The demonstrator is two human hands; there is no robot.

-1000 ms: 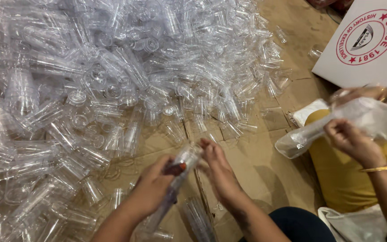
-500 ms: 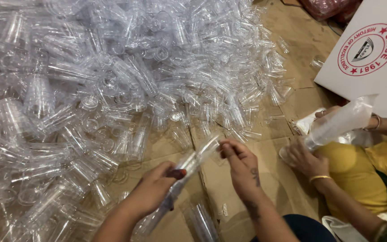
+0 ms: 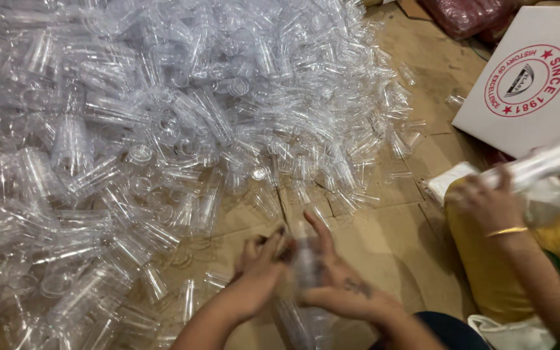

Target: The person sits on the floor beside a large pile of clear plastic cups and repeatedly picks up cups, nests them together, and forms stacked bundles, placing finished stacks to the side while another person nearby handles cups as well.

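I see my left hand (image 3: 257,262) and right hand (image 3: 335,279) pressed around a blurred stack of clear cups (image 3: 306,285) just below the big cup pile (image 3: 163,129), and squeezing unevenly could buckle or spill it.

Clear, colourless plastic cups (image 3: 163,129) cover brown cardboard (image 3: 384,240). A white box (image 3: 552,123) bears a red round emblem. Yellow cloth (image 3: 481,272); gold bangle (image 3: 507,231).

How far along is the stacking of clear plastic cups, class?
Done: few stacked sleeves show; a co-worker's hand holds one wrapped stack. In hand: the left hand and right hand grip a blurred nested stack of clear plastic cups. Left: the huge loose cup heap on cardboard.
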